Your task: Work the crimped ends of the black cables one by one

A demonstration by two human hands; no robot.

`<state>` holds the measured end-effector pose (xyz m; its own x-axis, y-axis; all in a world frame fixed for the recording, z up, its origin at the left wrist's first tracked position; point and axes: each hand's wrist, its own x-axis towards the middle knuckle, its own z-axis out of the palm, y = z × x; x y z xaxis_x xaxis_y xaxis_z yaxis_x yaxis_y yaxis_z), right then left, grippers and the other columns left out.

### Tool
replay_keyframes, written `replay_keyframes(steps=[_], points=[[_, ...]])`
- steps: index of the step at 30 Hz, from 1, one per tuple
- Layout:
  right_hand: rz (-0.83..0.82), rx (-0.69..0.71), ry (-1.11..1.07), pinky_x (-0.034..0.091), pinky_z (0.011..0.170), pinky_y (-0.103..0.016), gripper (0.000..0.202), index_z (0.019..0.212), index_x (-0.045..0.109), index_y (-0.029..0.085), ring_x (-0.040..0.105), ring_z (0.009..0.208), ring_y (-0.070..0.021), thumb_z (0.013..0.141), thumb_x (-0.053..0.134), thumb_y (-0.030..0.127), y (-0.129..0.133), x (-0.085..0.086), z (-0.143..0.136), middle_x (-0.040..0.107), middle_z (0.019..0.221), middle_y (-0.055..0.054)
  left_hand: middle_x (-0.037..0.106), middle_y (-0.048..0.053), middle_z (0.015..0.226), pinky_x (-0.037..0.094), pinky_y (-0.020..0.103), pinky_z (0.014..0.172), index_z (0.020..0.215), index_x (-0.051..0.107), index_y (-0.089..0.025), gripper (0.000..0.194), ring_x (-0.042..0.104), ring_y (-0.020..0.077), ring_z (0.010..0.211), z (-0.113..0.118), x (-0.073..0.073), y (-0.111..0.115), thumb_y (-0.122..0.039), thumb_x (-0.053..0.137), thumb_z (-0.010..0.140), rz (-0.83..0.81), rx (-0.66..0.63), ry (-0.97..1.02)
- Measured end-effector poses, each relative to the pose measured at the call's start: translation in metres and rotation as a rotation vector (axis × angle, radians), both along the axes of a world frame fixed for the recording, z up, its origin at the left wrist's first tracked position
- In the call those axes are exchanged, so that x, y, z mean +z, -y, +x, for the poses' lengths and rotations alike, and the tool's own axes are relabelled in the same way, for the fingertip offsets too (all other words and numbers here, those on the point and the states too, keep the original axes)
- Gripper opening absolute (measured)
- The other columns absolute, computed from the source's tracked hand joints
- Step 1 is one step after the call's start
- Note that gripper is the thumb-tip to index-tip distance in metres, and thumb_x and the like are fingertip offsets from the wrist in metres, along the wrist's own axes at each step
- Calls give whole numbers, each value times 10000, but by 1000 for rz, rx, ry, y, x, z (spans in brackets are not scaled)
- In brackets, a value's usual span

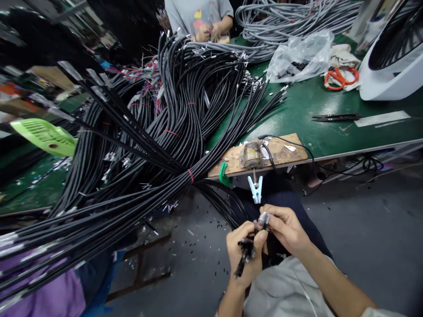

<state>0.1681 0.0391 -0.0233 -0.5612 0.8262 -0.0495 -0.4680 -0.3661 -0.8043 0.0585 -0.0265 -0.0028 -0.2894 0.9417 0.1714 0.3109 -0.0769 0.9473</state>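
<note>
My left hand (pixel 243 246) grips black cable ends (pixel 243 259); my right hand (pixel 288 228) has its fingers pinching a pale tip (pixel 263 219). The tip lies between both hands, just short of the blue clip (pixel 255 190).

On my left, black cables (pixel 185 114) spill over the table's (pixel 294 114) near edge and bar that side. Just ahead of my right hand (pixel 288 230), the blue clip (pixel 255 190) and motor (pixel 253 156) block the same edge. Right of the wooden board (pixel 298 154) I can reach in to the black tool (pixel 340 117); beyond it the white fan (pixel 380 86) stands in the way.
</note>
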Motion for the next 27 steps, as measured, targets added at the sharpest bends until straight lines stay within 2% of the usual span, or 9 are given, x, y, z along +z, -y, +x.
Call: replay_keyframes(steps=[2,6,9,13,16,19,21,23,27], points=[[108,-64,68,440,557,-253,350,745,659,152,490,624,-132,882,569,462,-4,3,6,512,697,-26,471,-53,447,321,183,380,703,596,-154,213,419,66,336,-1,2,1,-276,569,875,-39,-34,60],[265,-4,118,465,617,-273,333,895,666,161,531,698,-150,812,654,482,-12,12,13,571,801,-51,433,-55,435,266,180,364,666,598,-150,270,342,49,328,-4,5,2,-302,549,883,-81,-78,75],[302,-27,153,451,555,-240,218,748,625,167,524,628,-128,787,712,363,-13,16,11,552,691,-13,432,-58,449,267,179,370,663,571,-154,260,348,50,342,-4,2,3,-298,557,879,-89,-73,107],[355,-286,285,436,504,-244,233,660,569,176,511,574,-130,816,674,313,-2,13,3,529,614,1,505,-34,531,327,187,401,669,531,-166,223,444,70,396,2,-2,4,-265,581,862,-61,37,47],[649,-566,437,458,565,-296,103,729,601,188,525,632,-159,821,618,143,5,9,-1,565,669,-26,537,-26,544,357,191,429,675,562,-164,197,471,80,423,6,-2,5,-245,583,854,-35,109,-70],[983,-728,472,476,582,-340,161,855,634,202,542,652,-186,796,586,60,5,8,-1,612,721,-54,527,-35,513,353,190,426,685,594,-162,197,462,80,408,6,1,6,-243,567,863,-64,127,-115],[1099,-710,468,478,570,-344,190,898,633,204,548,642,-189,803,573,51,4,8,3,627,733,-61,529,-35,519,354,190,426,692,596,-162,202,464,81,409,4,3,5,-243,558,872,-76,116,-98],[1139,-595,449,474,563,-338,165,912,627,197,544,631,-183,830,559,72,5,10,9,622,723,-60,539,-30,551,365,189,440,692,594,-161,191,477,82,434,3,3,3,-240,575,866,-56,137,-88],[1076,-460,423,471,597,-332,119,957,616,191,530,664,-174,856,584,138,4,19,29,596,741,-49,521,-31,594,376,190,464,666,569,-160,193,480,82,472,2,1,-1,-228,627,838,-41,143,-52]])
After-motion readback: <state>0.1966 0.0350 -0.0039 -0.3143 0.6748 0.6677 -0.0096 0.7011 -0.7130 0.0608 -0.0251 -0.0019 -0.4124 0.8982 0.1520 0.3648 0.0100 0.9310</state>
